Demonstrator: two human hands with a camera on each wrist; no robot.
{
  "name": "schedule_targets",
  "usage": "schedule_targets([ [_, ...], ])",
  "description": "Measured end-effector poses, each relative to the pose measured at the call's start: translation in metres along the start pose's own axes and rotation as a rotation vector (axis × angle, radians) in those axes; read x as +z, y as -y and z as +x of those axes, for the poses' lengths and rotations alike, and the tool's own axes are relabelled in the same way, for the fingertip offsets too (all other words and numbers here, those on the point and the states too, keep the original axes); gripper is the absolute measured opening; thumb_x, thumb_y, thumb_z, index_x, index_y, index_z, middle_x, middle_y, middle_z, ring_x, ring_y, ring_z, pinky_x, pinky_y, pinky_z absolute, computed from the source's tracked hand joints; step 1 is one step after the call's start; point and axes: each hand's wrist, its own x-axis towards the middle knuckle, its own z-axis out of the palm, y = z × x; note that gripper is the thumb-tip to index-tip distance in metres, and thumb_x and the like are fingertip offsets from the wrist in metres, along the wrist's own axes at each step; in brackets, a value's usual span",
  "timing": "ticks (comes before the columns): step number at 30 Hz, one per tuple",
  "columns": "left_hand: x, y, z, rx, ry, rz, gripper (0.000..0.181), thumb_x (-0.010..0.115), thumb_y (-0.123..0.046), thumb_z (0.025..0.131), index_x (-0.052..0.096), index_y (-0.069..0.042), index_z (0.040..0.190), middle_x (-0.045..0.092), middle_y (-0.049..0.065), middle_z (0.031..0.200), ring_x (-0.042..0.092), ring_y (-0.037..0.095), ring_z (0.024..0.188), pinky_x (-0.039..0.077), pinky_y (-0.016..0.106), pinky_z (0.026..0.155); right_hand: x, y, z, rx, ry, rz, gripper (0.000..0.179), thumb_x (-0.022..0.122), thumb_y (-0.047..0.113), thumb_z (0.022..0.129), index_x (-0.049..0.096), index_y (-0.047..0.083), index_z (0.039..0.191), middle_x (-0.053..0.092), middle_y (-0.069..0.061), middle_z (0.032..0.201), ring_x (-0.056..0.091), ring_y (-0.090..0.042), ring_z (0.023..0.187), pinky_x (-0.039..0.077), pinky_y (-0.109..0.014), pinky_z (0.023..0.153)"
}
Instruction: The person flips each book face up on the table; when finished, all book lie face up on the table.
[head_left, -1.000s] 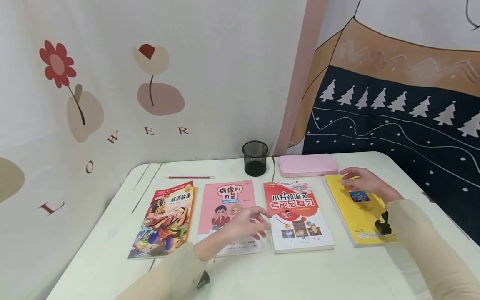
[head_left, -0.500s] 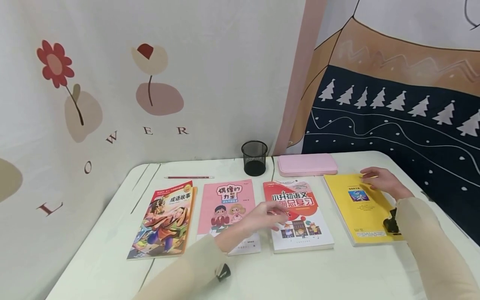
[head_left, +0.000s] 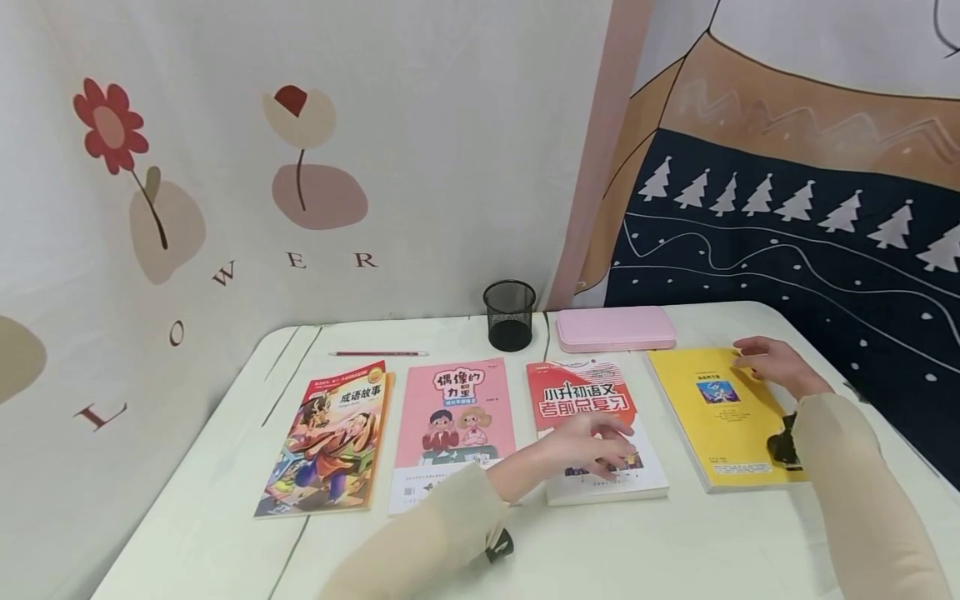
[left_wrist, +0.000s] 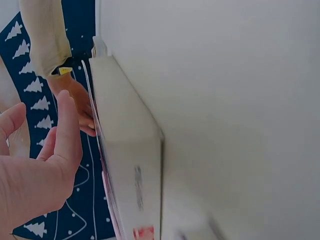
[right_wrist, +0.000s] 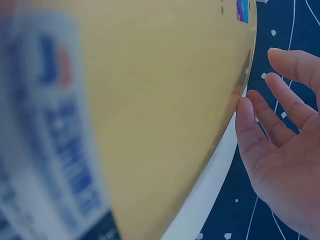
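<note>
My left hand (head_left: 588, 443) hovers above the lower half of a red and white book (head_left: 581, 385), fingers spread and loosely bent, holding nothing. In the left wrist view, that book's thick page edge (left_wrist: 125, 135) lies beside the hand (left_wrist: 45, 165). At the upper right edge of a yellow book (head_left: 705, 429) is my right hand (head_left: 780, 367), its fingers relaxed. The right wrist view has one fingertip right at the edge of the yellow cover (right_wrist: 165, 100), with the thumb apart and nothing gripped.
Left of these lie a pink book (head_left: 461, 400) and an illustrated storybook (head_left: 326, 450). Behind them are a pencil (head_left: 380, 354), a black mesh pen holder (head_left: 510, 317) and a pink case (head_left: 617, 329). Printed curtains rise behind the white table (head_left: 210, 467).
My left hand has moved right, from the pink book to over the red and white one. My right hand has slid right across the yellow book to its edge. The books stay put.
</note>
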Motion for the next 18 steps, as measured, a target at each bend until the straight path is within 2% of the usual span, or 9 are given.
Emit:
schedule_targets([
  [4,0.009,-0.002,0.007,-0.014,0.05,-0.062,0.03,0.059,-0.006,0.084,0.053,0.003,0.111,0.062,0.009,0.089,0.063,0.024,0.077,0.052,0.033,0.061,-0.001,0.0,0.001,0.009,0.017,-0.001,0.068,0.054,0.025,0.083,0.021,-0.009,0.133,0.02,-0.033,0.131,0.031,-0.042,0.106,0.029,-0.053,0.092],
  [8,0.019,-0.006,0.014,-0.082,0.089,-0.099,0.035,0.058,-0.006,0.084,0.049,0.004,0.116,0.062,0.007,0.09,0.062,0.026,0.08,0.052,0.035,0.062,-0.003,0.0,0.003,0.027,0.037,-0.02,0.072,0.054,0.026,0.083,0.017,-0.009,0.134,0.022,-0.034,0.13,0.034,-0.042,0.105,0.031,-0.052,0.092],
  [14,0.034,-0.01,0.022,-0.188,0.113,-0.128,0.038,0.059,-0.008,0.084,0.047,0.003,0.119,0.062,0.01,0.092,0.062,0.029,0.081,0.051,0.038,0.067,-0.006,-0.002,0.005,0.0,0.067,-0.043,0.075,0.055,0.031,0.084,0.016,-0.01,0.134,0.024,-0.035,0.129,0.036,-0.041,0.104,0.033,-0.051,0.091],
  [18,0.043,-0.009,0.026,-0.219,0.153,-0.186,0.042,0.056,-0.006,0.085,0.04,0.002,0.123,0.058,0.01,0.102,0.06,0.033,0.086,0.05,0.041,0.071,-0.006,-0.001,0.006,-0.002,0.082,-0.049,0.076,0.055,0.032,0.084,0.015,-0.01,0.134,0.022,-0.035,0.13,0.033,-0.042,0.105,0.032,-0.05,0.092],
])
